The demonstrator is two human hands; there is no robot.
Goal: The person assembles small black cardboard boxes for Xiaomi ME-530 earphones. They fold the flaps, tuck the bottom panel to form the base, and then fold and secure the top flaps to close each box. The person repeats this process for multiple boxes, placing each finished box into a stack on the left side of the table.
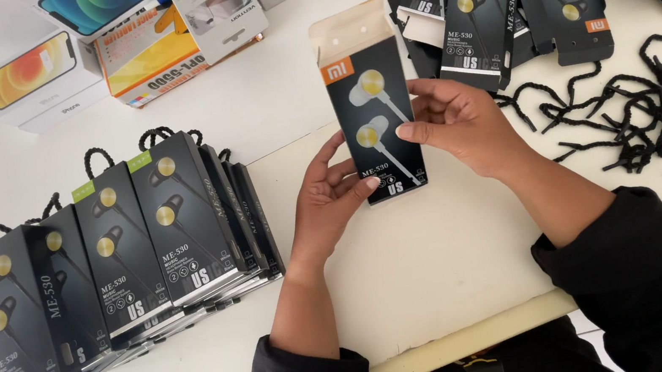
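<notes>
I hold a black earphone box [373, 116] with a pale open top flap and a picture of white-and-gold earbuds, upright over the white table [443, 256]. My left hand [332, 194] grips its lower left edge. My right hand [459, 122] pinches its right side with thumb and fingers. Both arms wear dark sleeves.
Several finished black earphone boxes with cord loops [113, 249] lie fanned at the left. Flat unfolded black boxes [511, 0] pile at the top right, beside a heap of loose black cords [645, 115]. Phone boxes [48, 78] and other cartons [159, 42] stand at the back left.
</notes>
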